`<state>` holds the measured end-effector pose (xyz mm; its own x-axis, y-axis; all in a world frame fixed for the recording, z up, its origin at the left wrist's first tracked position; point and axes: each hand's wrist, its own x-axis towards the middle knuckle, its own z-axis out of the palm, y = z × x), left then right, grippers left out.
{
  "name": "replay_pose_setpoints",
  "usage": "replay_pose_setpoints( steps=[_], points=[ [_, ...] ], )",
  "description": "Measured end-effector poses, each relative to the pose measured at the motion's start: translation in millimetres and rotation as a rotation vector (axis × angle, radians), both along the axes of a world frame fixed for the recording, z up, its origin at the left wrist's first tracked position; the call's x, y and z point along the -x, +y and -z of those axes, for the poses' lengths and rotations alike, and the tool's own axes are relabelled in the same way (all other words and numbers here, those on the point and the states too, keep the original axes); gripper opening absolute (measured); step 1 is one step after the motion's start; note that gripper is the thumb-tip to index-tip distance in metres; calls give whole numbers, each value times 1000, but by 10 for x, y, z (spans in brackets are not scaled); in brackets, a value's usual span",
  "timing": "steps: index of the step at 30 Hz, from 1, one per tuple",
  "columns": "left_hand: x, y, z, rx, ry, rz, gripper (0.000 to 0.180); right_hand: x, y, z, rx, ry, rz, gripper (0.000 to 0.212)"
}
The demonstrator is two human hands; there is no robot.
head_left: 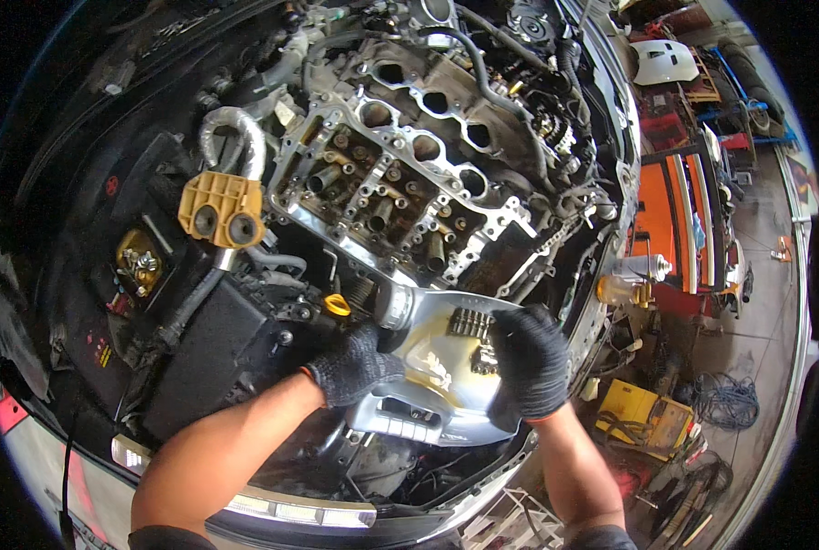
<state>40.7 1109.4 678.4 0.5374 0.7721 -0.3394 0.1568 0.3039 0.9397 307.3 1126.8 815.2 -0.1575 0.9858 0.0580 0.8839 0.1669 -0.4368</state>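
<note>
Dark metal parts (471, 323) are lying in a row inside a cut-open silver jug (469, 426), the row's long axis running roughly left to right across the oily inner floor, while a smaller dark cluster (485, 358) is sitting just below its right end. Both groups are lying immediately left of the black-gloved right hand (533, 362), clearly the nearer of the two; its fingers are curling down out of sight behind the glove's back, so whether they are pinching a part cannot be told. The left hand (359, 367), also gloved, is resting at the jug's left side, between its capped neck (394, 306) and its handle (408, 424), its fingers lapping the edge, their grip unclear. Beyond the jug, the opened engine (373, 197) is stretching away, a yellow cap (336, 304) showing just above the left hand.
</note>
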Motion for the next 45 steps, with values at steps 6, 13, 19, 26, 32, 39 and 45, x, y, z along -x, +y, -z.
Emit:
replay_pose_setpoints(
  steps=[6, 13, 19, 26, 32, 39, 45],
  points=[
    [45, -19, 102, -190, 137, 83, 56, 106, -211, 221, 148, -126, 24, 24],
    [67, -8, 22, -131, 118, 69, 53, 251, -81, 211, 122, -96, -18, 16],
    [51, -30, 39, -245, 106, 107, 35, 312, -53, 242, 146, -103, -12, 19],
    [55, -60, 135, -185, 42, 4, 37, 486, -85, 196, 123, -66, 12, 19],
    [44, -68, 150, 48, 30, 134, 45, 525, -98, 256, 135, -211, 121, 15],
    [18, -42, 114, 101, -51, -26, 53, 545, -147, 305, 122, -160, 20, 13],
    [15, -52, 138, 194, -19, 3, 56, 578, -87, 250, 174, -342, -71, 16]
  ],
)
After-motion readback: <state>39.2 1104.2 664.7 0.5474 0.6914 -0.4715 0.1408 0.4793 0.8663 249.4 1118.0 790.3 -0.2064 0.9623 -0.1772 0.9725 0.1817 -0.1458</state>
